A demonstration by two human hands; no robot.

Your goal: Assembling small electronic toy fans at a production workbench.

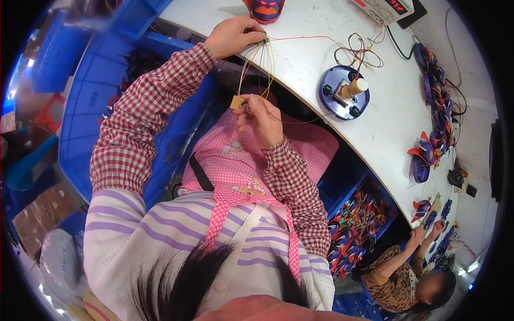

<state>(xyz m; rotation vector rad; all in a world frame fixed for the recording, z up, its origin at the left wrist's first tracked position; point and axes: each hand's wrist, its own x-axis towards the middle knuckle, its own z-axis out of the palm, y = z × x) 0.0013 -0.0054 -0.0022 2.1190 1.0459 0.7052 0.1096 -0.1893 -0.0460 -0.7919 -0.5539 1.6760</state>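
My left hand (235,36) is at the near edge of the white table, its fingertips pinched on a small dark green circuit board (265,38). Several thin wires (256,64), white, yellow and red, hang from that board over the table edge. Lower down, above my lap, my right hand (263,120) is closed by a small tan square piece (236,102) that shows between its fingertips. A thin dark wire runs from near this hand toward the table. Just beyond my left hand stands a red and purple toy-like figure (265,9) with lit spots.
A round purple base (344,93) with a cream cylinder sits on the white table (383,107). Behind it is a power supply (386,8) with red digits. Red and purple parts (436,101) line the far side. Blue bins (80,134) flank me. A co-worker (401,273) works at right.
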